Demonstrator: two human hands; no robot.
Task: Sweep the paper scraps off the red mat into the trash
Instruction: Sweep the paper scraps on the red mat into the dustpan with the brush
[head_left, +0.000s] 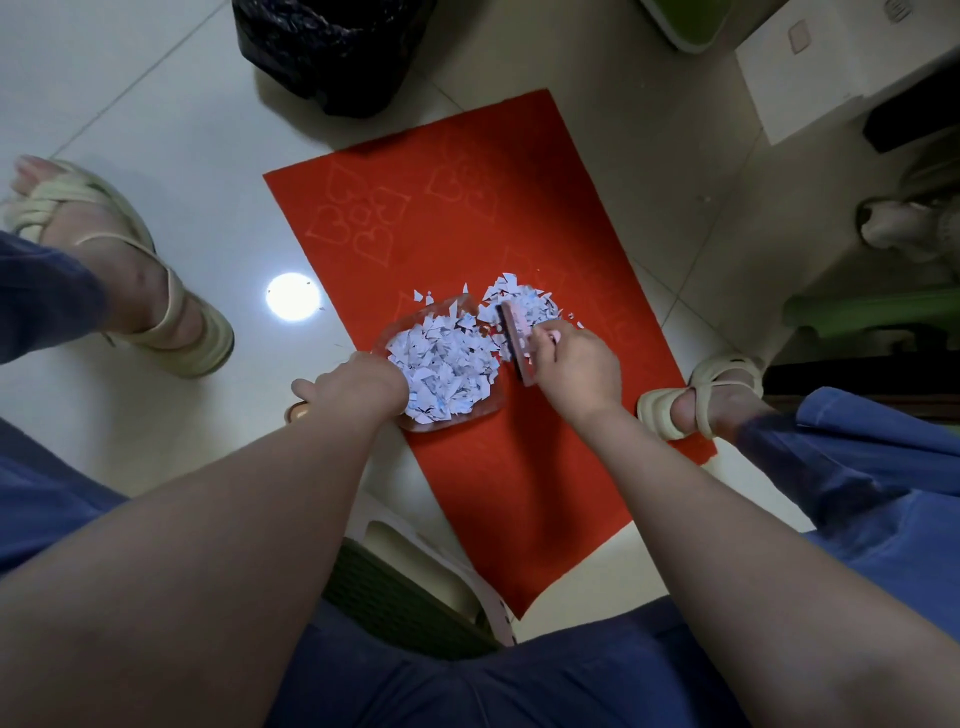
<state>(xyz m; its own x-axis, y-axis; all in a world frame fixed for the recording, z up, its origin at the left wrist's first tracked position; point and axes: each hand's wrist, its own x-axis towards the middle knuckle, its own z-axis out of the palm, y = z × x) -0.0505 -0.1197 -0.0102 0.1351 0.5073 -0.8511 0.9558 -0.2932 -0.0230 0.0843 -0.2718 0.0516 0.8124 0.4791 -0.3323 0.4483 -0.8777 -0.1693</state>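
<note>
Two hands working low over the red mat (467, 234), person seated on a green stool (405, 597), blue trousers, both bare forearms reaching down. Left hand (363, 384) grips the pinkish see-through dustpan (496, 402) at its 8 o'clock edge. The fingers are curled over that edge and mostly hidden, the thumb sticks out toward 9 o'clock. Dustpan sits flat on the mat, near the mat's 9 o'clock side, and is heaped with white paper scraps (447, 364). Right hand (576, 369) is closed round a small pink brush (511, 338), fingers wrapped on the handle. The brush stands just at the pan's 3 o'clock rim, dark bristle edge facing the pan.

A smaller pile (519, 299) of scraps lies on the mat at 1 o'clock of the pan, touching the brush, with a few stray bits around the pan's 12 o'clock lip and some more right of the brush. Rest of the mat shows faint heart outlines.

Black trash bag (332, 47) sits on the pale tiled floor (156, 104) at 11 o'clock beyond the mat, well apart from the pan. Cream sandals (104, 260) on both feet, the left one on tile at 9 o'clock, the right one on the mat edge at 3 o'clock
</note>
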